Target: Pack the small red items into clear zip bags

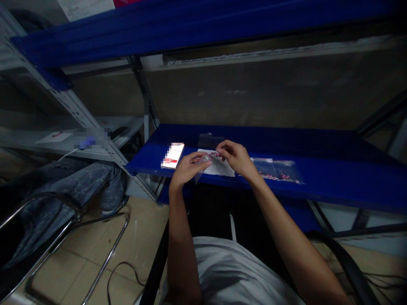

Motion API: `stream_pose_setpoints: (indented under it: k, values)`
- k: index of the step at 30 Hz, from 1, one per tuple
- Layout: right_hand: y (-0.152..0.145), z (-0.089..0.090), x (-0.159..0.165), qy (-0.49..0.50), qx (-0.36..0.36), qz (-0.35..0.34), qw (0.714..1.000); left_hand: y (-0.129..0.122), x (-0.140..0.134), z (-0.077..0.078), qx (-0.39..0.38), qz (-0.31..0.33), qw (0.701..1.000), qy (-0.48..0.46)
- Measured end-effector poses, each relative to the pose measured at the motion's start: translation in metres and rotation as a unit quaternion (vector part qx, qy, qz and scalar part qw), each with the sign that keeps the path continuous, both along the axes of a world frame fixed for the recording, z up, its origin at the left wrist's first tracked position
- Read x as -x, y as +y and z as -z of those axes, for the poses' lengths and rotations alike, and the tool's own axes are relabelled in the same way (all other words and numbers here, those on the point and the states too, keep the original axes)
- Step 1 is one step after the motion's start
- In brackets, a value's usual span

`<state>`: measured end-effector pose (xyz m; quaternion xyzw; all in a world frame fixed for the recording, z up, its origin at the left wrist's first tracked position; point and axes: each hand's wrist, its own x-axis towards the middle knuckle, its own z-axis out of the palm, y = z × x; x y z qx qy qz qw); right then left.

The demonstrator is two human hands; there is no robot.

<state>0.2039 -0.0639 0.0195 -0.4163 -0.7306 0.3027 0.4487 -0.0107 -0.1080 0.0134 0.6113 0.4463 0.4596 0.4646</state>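
Note:
My left hand (188, 168) is closed at the fingertips on a clear plastic bag (206, 158), above a white sheet (221, 167). My right hand (235, 157) pinches the end of a small string of pink beads (214, 153), which stretches toward the bag's mouth between both hands. Whether part of the string is inside the bag I cannot tell. To the right of my right hand lie two clear zip bags (274, 170) with small pink pieces in them. Another clear film or bag (210, 140) lies behind the sheet.
A lit phone (173, 156) lies left of my left hand on the blue shelf (337, 169). A blue upper beam (190, 29) crosses overhead. At the left are a metal post (79, 114), a person's jeans (73, 203) and a chair frame (111, 250).

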Motion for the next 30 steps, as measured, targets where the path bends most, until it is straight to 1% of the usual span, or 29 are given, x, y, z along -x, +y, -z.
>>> stream_pose_setpoints:
  k: [4,7,9,11,14,18,21,24,26,30]
  values:
    - [-0.009,-0.009,0.0,0.057,0.064,-0.07,0.994,0.0,-0.004,0.0,0.014,0.04,0.998,-0.043]
    - [-0.011,-0.013,0.002,0.043,0.065,-0.097,0.992,-0.001,-0.006,0.001,0.021,0.047,0.997,-0.055]
    - [-0.011,-0.015,0.003,-0.001,0.039,-0.094,0.995,0.0,-0.007,0.003,0.017,0.052,0.997,-0.06]
    - [-0.012,-0.018,0.004,-0.044,0.01,-0.076,0.996,0.0,-0.007,0.003,0.01,0.059,0.996,-0.064]
    - [-0.014,-0.026,0.005,-0.082,-0.023,-0.049,0.995,0.0,-0.008,0.004,0.007,0.059,0.996,-0.064]
    - [-0.018,-0.038,0.006,-0.136,-0.03,-0.054,0.989,-0.001,-0.009,0.003,0.005,0.055,0.996,-0.067]
    - [-0.018,-0.043,0.008,-0.167,-0.024,-0.053,0.984,0.0,-0.01,0.003,0.011,0.058,0.995,-0.077]
    - [-0.017,-0.043,0.011,-0.182,-0.019,-0.053,0.982,0.001,-0.01,0.005,0.012,0.057,0.995,-0.085]
    - [-0.016,-0.042,0.011,-0.181,-0.014,-0.068,0.981,0.001,-0.009,0.005,0.008,0.056,0.995,-0.087]
    - [-0.004,-0.035,0.003,-0.133,-0.008,-0.093,0.987,0.0,-0.007,0.005,0.009,0.055,0.996,-0.076]
